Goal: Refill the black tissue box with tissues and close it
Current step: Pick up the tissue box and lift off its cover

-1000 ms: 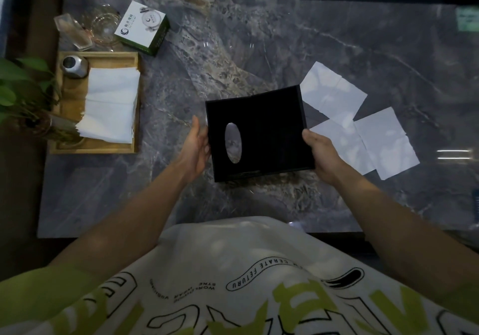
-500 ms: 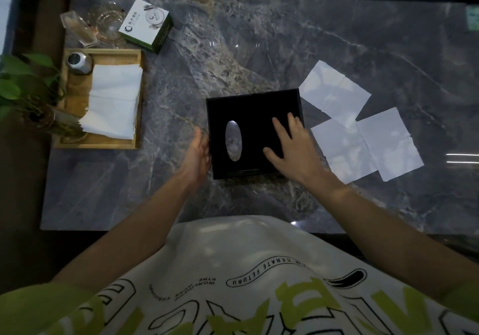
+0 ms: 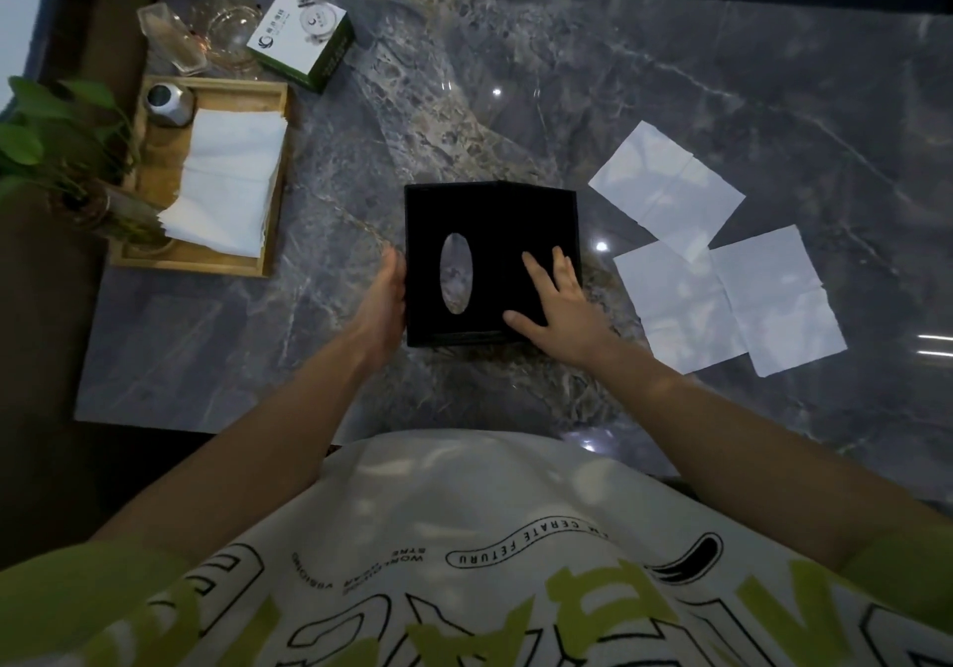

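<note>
The black tissue box (image 3: 490, 218) lies on the marble table (image 3: 464, 99) with its oval slot facing up; marble shows through the slot. My left hand (image 3: 384, 295) grips the box's left side. My right hand (image 3: 559, 310) rests flat on the box's right part, fingers spread. A stack of white tissues (image 3: 227, 187) lies in a wooden tray (image 3: 206, 267) at the left. Three loose tissue sheets (image 3: 665, 187) (image 3: 675, 305) (image 3: 773, 295) lie flat to the right of the box.
A green-and-white carton (image 3: 301, 34) and glassware (image 3: 227, 32) stand at the back left. A small metal canister (image 3: 165, 101) sits in the tray's far corner. A potted plant (image 3: 51, 150) overhangs the left edge. The table's front edge is close to my body.
The box was held tilted between both hands and has come down flat on the table. My right hand left the box's right edge and moved onto its top.
</note>
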Demonstrator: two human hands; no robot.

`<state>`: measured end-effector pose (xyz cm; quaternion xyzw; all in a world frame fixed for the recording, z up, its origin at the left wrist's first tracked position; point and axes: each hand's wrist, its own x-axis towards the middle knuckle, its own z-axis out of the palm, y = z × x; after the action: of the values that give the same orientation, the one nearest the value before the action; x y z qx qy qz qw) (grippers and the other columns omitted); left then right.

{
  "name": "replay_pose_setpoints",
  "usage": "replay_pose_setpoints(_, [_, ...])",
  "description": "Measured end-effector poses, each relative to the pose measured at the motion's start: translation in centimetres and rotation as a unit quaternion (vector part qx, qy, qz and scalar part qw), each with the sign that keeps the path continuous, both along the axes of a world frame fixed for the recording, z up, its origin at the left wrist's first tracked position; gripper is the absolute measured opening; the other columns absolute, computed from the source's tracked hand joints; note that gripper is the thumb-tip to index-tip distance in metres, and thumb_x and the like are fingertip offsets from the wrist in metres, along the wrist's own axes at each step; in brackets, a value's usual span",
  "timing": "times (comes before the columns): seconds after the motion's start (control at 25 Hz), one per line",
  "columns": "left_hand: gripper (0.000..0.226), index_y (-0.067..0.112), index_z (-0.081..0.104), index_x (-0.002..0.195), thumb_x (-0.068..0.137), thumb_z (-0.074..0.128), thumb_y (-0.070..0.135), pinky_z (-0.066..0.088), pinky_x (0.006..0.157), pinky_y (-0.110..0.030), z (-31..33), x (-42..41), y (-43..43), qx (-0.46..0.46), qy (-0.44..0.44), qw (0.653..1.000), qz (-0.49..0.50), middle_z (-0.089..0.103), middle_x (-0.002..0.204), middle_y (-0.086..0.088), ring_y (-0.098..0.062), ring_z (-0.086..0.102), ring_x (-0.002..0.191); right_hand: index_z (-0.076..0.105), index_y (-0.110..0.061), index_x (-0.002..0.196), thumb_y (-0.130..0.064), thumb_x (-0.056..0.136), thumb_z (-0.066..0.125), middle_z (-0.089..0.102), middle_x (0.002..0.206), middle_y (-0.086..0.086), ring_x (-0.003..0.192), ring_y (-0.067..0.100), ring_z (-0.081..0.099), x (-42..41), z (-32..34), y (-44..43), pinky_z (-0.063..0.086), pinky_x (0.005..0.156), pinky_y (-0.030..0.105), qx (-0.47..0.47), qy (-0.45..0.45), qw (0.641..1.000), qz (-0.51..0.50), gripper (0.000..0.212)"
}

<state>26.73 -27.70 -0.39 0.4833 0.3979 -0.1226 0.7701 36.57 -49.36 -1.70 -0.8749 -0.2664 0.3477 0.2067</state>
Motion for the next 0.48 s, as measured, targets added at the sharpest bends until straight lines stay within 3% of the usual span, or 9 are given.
replay_pose_setpoints(0.08, [0.055, 0.038, 0.062, 0.115, 0.099, 0.012, 0.057, 0.053, 0.082, -0.023, 0.16, 0.00, -0.36, 0.002, -0.003, 1.000, 0.000, 0.072, 0.110, 0.014, -0.005, 0.065, 0.106, 0.003, -0.031, 0.156, -0.054, 0.093, 0.053, -0.014, 0.163, 0.013, 0.150, 0.030, -0.010, 0.25, -0.25, -0.23, 0.018, 0.118, 0.049, 0.012, 0.010, 1.000, 0.002, 0.083])
replay_pose_setpoints(0.16, [0.056, 0.044, 0.067, 0.104, 0.099, 0.012, 0.057, 0.054, 0.076, -0.018, 0.44, -0.06, -0.54, 0.003, -0.009, 1.000, 0.000, 0.072, 0.105, 0.020, 0.001, 0.067, 0.099, 0.005, -0.031, 0.156, -0.053, 0.093, 0.054, -0.013, 0.163, 0.014, 0.150, 0.030, -0.009, 0.54, -0.37, -0.40, 0.017, 0.118, 0.048, 0.017, 0.013, 1.000, 0.002, 0.083])
replay_pose_setpoints(0.48, [0.049, 0.040, 0.060, 0.118, 0.097, 0.021, 0.060, 0.045, 0.098, -0.032, 0.31, -0.65, -0.20, 0.037, -0.005, 0.999, -0.003, 0.065, 0.123, 0.011, -0.013, 0.056, 0.122, 0.015, -0.017, 0.156, -0.044, 0.096, 0.054, 0.001, 0.163, 0.017, 0.150, 0.031, 0.001, -0.29, -0.10, -0.73, 0.017, 0.120, 0.044, -0.004, -0.070, 0.998, 0.002, 0.076])
